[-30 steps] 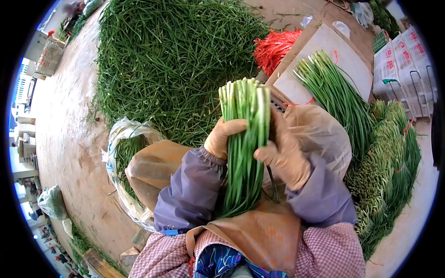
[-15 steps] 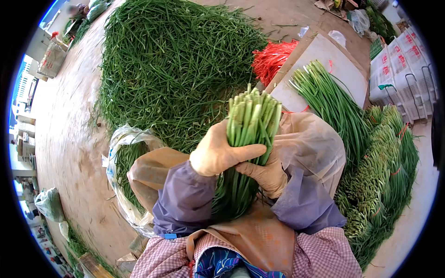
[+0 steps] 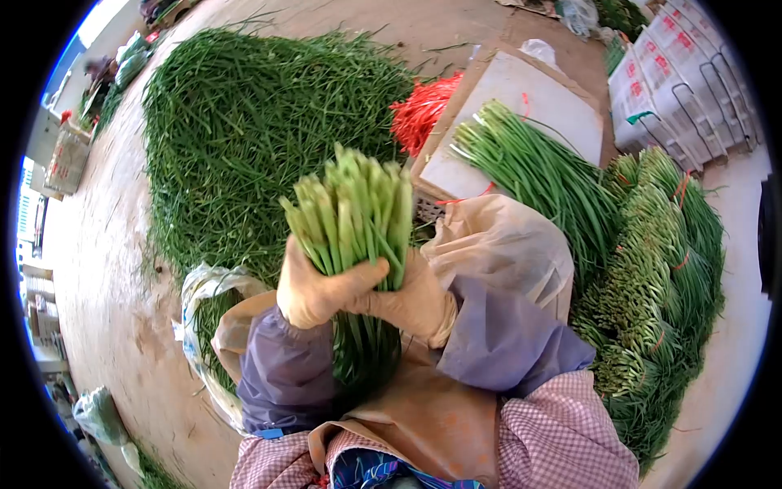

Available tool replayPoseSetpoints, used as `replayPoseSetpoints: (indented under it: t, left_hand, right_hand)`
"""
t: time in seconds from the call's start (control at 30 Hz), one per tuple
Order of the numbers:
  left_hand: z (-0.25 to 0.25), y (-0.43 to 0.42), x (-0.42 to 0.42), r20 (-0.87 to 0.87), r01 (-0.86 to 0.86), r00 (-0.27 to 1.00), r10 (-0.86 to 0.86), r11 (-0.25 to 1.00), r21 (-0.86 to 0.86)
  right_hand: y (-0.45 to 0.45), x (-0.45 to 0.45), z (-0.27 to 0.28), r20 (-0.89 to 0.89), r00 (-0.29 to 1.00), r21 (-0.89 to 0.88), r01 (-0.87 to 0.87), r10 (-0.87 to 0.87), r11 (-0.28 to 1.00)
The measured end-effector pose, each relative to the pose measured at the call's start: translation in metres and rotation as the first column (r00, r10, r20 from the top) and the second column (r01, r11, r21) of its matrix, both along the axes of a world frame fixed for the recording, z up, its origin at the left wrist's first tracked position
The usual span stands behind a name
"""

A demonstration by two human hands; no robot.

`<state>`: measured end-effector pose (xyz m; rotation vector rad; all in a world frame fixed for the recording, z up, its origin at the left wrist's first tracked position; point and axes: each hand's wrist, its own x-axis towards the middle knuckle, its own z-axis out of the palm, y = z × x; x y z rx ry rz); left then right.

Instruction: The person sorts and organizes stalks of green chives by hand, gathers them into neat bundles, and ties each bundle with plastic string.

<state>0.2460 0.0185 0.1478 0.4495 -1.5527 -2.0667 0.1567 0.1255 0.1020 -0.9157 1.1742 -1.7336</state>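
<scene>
A thick bunch of chives (image 3: 354, 208) stands upright in front of me, pale stem ends up and green leaves hanging toward my lap. My left hand (image 3: 314, 285), in a pale glove, is wrapped round its left side with the thumb across the front. My right hand (image 3: 411, 301), gloved likewise, grips the bunch from the right, its thumb close to the left one. The lower leaves are partly hidden behind my hands and sleeves. Another bunch of chives (image 3: 529, 159) lies on a white board (image 3: 562, 106) to the right.
A large heap of loose chives (image 3: 252, 138) covers the floor ahead. Beside the board lie red ties (image 3: 423, 110). Stacked tied bunches (image 3: 643, 285) stand at my right, with white crates (image 3: 680, 81) behind them. A clear plastic bag (image 3: 199, 297) holding greens is at my left.
The held bunch has moved left and its stem ends have fanned apart more, tilting toward me. Both hands remain round it. The view has shifted, too.
</scene>
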Motion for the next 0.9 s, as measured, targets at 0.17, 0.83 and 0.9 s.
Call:
replayPoseSetpoints:
  t: [0.17,0.83,0.9]
  left_hand:
    - [0.060,-0.010,-0.065,-0.330,-0.152,0.941,0.074,0.964,-0.219]
    - [-0.143,0.005,-0.217,0.241,0.255,0.913,-0.331,0.920,0.298]
    - [-0.139,-0.006,-0.227,0.428,0.203,0.845,-0.320,0.933,0.297]
  right_hand:
    - [-0.013,-0.086,0.116,-0.112,0.988,0.044,-0.103,0.107,0.994]
    - [0.004,-0.261,0.016,-0.642,0.273,0.727,0.514,0.716,0.456]
    - [0.007,-0.246,0.030,-0.685,0.183,0.618,0.658,0.705,0.430]
